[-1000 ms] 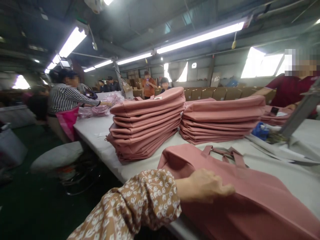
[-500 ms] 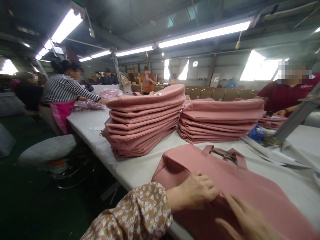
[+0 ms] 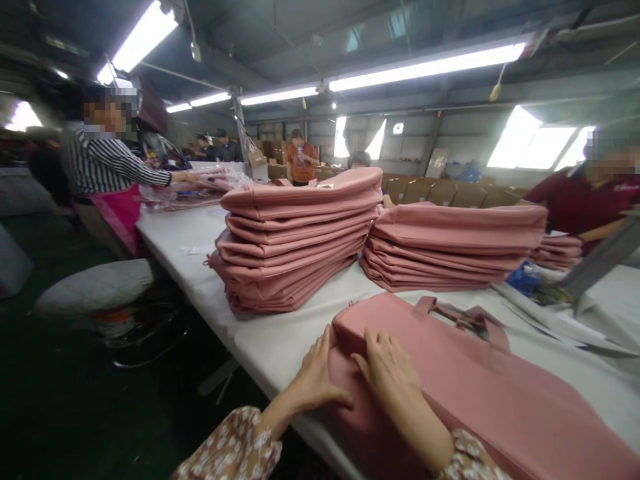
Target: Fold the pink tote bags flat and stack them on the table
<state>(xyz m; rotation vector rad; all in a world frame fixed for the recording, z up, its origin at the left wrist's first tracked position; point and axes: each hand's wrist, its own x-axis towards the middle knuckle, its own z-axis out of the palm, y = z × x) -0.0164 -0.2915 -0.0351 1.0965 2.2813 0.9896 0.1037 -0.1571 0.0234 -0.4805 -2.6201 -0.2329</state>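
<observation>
A pink handbag (image 3: pixel 480 373) lies on its side on the white-covered table, close to me, its two handles (image 3: pixel 467 323) pointing away. My left hand (image 3: pixel 317 377) is at the bag's left end, fingers stretched along its edge and thumb apart. Against the bag's upper edge near that end rests my right hand (image 3: pixel 390 370), its fingers extended over the pink surface. Neither hand grips anything. Behind the bag stand a tall stack of folded pink bags (image 3: pixel 300 243) and a lower stack of pink bags (image 3: pixel 455 243) to its right.
A padded stool (image 3: pixel 100 287) stands left of the table (image 3: pixel 270 343). One person in a striped top (image 3: pixel 107 160) handles plastic-wrapped things. At right are a slanted metal post (image 3: pixel 605 263) and a person in a dark red shirt (image 3: pixel 575 200). Cardboard boxes (image 3: pixel 440 192) line the back.
My left hand has let go of the bag's edge and moved left to its end. The right hand has come left along the bag and now lies near the left one.
</observation>
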